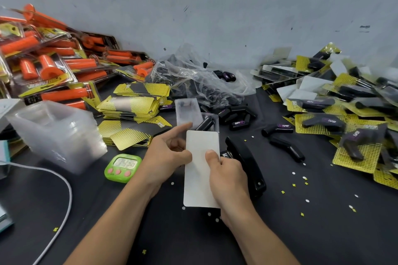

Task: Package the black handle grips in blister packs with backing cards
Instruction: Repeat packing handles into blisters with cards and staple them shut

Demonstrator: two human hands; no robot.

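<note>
Fingers of the left hand and right hand pinch the backing card over the surface's middle, its far end entering the clear blister pack holding a black handle grip. Keeping it square and pushing evenly should seat it.

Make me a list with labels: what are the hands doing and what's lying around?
left hand: pinches card edge, forefinger on blister
right hand: holds card, thumb on top
card: white side up, covers blister's near end
blister: clear, black grip inside
nearby: green timer, black tool, card stack, orange packs
</note>
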